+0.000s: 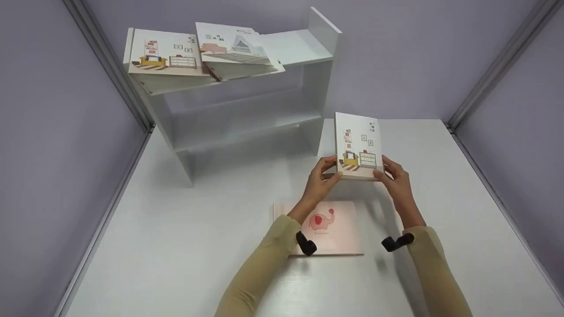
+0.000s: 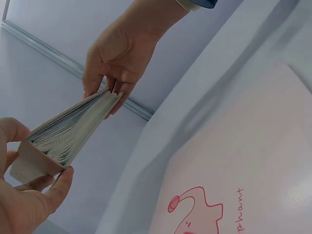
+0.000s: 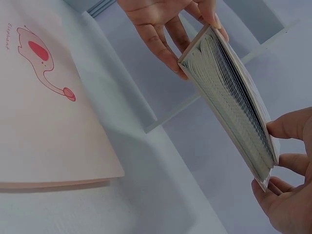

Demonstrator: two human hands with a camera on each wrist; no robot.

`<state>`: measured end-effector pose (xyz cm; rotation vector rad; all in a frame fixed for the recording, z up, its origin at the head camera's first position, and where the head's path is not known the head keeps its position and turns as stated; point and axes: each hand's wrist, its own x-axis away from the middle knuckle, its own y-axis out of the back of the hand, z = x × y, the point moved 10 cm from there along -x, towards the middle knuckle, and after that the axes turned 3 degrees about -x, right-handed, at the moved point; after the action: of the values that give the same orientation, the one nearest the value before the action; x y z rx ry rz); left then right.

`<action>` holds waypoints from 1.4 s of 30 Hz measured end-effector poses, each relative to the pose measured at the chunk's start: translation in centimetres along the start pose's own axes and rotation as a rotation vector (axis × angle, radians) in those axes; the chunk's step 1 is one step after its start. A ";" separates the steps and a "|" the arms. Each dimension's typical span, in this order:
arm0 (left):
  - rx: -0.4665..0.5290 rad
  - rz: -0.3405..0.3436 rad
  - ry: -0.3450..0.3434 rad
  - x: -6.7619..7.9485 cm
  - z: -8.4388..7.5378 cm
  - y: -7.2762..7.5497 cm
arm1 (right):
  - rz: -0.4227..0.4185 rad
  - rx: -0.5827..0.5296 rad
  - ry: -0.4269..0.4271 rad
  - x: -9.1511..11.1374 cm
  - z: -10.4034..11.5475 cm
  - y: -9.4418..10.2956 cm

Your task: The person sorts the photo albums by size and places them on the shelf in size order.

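Note:
Above the white table, both hands hold up a small thick book (image 1: 359, 141) with a drawn room of yellow armchair and drawers on its white cover. My left hand (image 1: 318, 182) grips its left side, thumb at the lower corner of the cover. The right hand (image 1: 398, 180) grips the opposite side the same way. In the left wrist view the page block (image 2: 80, 126) shows end-on, thick and slightly fanned, between the left fingers (image 2: 58, 187) and the far hand. Under the forearms lies a pink book (image 1: 339, 237) with a red elephant, partly covered by the left sleeve.
A white shelf (image 1: 246, 125) stands at the back left. On its top lie a book with the same room drawing (image 1: 167, 50) and a book with a pink sofa (image 1: 238, 44), leaning across each other. Pale panel walls (image 1: 396, 57) enclose the table (image 1: 211, 273).

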<state>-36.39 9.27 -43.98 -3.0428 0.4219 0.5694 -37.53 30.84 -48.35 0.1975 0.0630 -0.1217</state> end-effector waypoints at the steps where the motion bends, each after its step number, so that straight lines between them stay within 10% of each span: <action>1: -0.001 0.001 0.001 0.0 -0.1 0.0 | -0.001 -0.006 0.006 0.0 0.1 0.0; 42: 0.006 0.013 -0.125 0.6 -4.3 0.6 | -0.017 -0.013 0.182 0.9 5.5 -0.1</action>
<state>-34.51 8.28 -40.19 -2.9795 0.4386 0.7522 -36.40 29.59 -43.07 0.1946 0.2470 -0.1195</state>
